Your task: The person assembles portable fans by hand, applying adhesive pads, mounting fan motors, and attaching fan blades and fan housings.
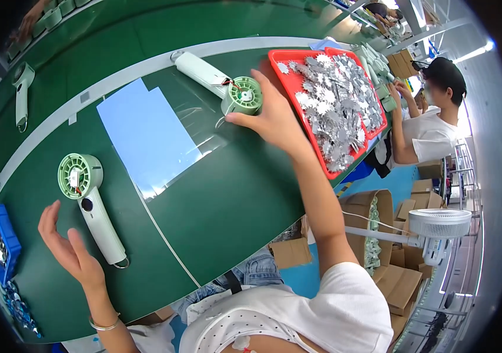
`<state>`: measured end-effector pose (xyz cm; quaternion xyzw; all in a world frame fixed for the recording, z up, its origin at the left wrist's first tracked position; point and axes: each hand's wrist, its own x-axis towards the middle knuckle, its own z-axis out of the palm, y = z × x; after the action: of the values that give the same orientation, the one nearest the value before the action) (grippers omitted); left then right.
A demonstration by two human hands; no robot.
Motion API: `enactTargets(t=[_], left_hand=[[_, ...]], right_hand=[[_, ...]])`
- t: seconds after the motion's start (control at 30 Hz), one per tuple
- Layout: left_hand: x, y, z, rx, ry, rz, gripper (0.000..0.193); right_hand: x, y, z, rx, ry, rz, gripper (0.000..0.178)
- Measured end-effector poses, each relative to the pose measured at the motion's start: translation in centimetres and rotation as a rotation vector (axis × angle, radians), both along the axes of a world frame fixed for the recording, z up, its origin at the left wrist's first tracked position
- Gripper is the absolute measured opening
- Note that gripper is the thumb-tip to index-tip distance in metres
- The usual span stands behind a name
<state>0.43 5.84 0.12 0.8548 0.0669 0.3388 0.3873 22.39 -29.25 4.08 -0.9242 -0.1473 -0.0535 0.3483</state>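
Observation:
At the far middle of the table lies a handheld fan [203, 73] with a white handle and a round green head, its wires and hub exposed. My right hand [277, 117] has its thumb and fingers closed around that head from the right. A second handheld fan [103, 226] rests at the left, head away from me, a wire loop at its handle end. Beside it my left hand [72, 253] hovers with fingers spread, holding nothing. Between the two fans is a light blue sheet [145, 135] under a clear film.
Red trays [292, 88] heaped with silvery toothed metal discs [333, 112] stand at right. A blue bin [5, 235] of small parts sits far left. Another fan [22, 97] lies beyond the table's rail. A co-worker [433, 117] sits at right, near cardboard boxes [395, 288] and a white fan [439, 226].

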Motion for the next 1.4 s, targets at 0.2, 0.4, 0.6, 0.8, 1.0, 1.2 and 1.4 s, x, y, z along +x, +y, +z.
enactTargets(t=[0.2,0.4,0.6,0.8,1.0,1.2,1.4], left_hand=[[-0.1,-0.9,1.1,-0.1,0.008,0.028,0.047],[0.1,-2.1,0.4,-0.216,0.056,0.017,0.054],[0.1,-3.8,1.6,-0.223,0.224,0.019,0.067],[-1.1,-5.8,3.1,-0.238,0.319,-0.05,0.078],[0.7,-3.0,3.8,-0.012,0.11,0.013,0.062],[2.0,-2.4,3.8,0.227,0.145,-0.132,0.03],[0.4,-2.5,2.8,0.212,-0.075,-0.193,0.025]], right_hand=[[4.0,-10.0,1.7,-0.424,-0.345,-0.119,0.035],[5.9,-11.8,1.4,-0.635,-0.17,-0.102,0.023],[3.5,-12.0,3.6,0.141,-0.003,-0.138,0.034],[-3.6,-0.6,3.6,0.823,0.422,0.223,0.021],[-6.7,11.0,4.4,0.689,0.61,0.411,0.024],[-6.1,14.8,4.3,0.603,0.512,0.519,0.028],[-7.0,17.2,3.6,0.383,0.369,0.54,0.025]])
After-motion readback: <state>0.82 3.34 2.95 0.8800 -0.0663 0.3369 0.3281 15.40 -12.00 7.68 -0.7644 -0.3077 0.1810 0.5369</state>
